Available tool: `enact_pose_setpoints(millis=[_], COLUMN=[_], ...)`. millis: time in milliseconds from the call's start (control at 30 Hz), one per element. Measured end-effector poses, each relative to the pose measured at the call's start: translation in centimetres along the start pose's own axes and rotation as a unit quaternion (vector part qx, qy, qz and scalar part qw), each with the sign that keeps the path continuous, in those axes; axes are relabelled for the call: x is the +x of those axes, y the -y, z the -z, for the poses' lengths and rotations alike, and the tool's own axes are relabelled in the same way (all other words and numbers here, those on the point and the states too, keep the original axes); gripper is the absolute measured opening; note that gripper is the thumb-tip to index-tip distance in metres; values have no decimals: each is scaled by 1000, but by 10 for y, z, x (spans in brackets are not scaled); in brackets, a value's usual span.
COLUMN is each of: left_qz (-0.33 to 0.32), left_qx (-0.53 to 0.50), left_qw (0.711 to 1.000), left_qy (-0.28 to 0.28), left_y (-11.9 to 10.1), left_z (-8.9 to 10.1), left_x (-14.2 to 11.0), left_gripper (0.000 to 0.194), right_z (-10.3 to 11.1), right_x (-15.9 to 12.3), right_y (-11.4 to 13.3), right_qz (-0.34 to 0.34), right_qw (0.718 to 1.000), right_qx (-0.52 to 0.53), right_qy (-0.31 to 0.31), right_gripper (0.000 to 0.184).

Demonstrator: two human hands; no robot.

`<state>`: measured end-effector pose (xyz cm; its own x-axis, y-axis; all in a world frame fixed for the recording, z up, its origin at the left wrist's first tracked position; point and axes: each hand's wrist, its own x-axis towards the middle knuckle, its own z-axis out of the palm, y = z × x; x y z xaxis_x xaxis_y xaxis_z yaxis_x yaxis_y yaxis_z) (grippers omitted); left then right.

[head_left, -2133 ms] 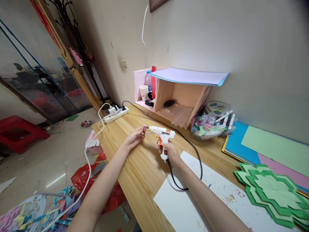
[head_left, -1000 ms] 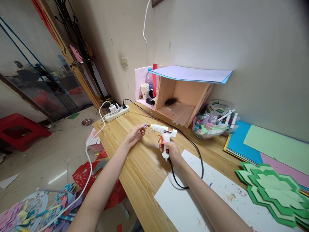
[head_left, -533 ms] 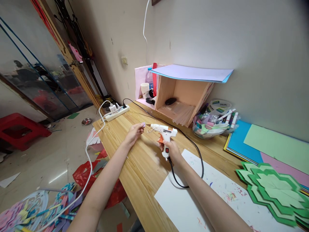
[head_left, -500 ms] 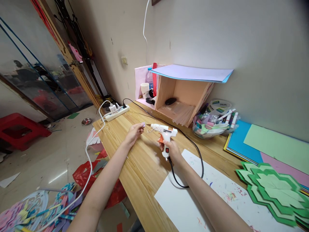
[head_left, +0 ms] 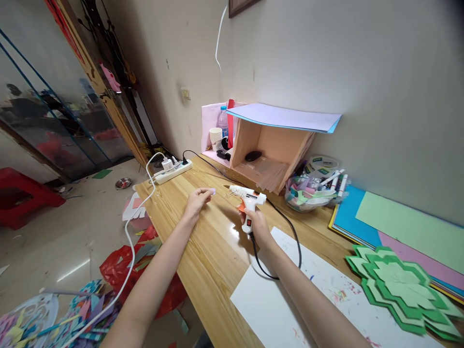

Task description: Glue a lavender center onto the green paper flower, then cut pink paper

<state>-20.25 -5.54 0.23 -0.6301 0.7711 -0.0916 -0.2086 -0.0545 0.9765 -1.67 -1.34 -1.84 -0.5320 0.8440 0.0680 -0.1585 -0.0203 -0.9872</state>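
Note:
My right hand [head_left: 255, 225] is wrapped round the grip of a white glue gun [head_left: 246, 198] with an orange trigger, nozzle pointing left, held just above the wooden table [head_left: 203, 251]. Its black cord [head_left: 295, 241] loops back across the table. My left hand [head_left: 197, 200] pinches a small pale purple paper piece [head_left: 212, 192] between thumb and fingers, a short gap left of the nozzle.
A white sheet [head_left: 275, 299] lies under my right forearm. Layered green paper cutouts [head_left: 398, 285] and coloured card sheets [head_left: 406, 217] lie at the right. Behind stand a bowl of markers [head_left: 311, 191], a wooden box shelf [head_left: 270, 154] and a power strip [head_left: 173, 171]. Paper scraps litter the floor [head_left: 54, 314].
My left hand has drawn the purple piece away from the glue gun's nozzle, leftward and slightly down. The glue gun stays in my right hand, almost unmoved.

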Motion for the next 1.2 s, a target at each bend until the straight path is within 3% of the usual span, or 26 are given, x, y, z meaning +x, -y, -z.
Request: enact_pose_setpoints(millis=[200, 633, 1033, 1200], left_qz=[10, -41, -114, -116], left_qx=[-12, -10, -25, -19], left_qw=[1000, 999, 989, 982], left_qy=[0, 31, 92, 149], left_y=[4, -1, -5, -4], left_z=[3, 0, -6, -30], left_x=[3, 0, -10, -33], left_gripper=[40, 39, 34, 38], right_z=[1, -25, -44, -29], right_x=[6, 66, 79, 48], right_y=[1, -14, -13, 4], right_qz=[-21, 80, 134, 118], right_qw=[999, 975, 917, 892], right_qx=[-26, -205, -375, -437], right_qy=[-40, -35, 24, 9], right_gripper=[26, 25, 18, 20])
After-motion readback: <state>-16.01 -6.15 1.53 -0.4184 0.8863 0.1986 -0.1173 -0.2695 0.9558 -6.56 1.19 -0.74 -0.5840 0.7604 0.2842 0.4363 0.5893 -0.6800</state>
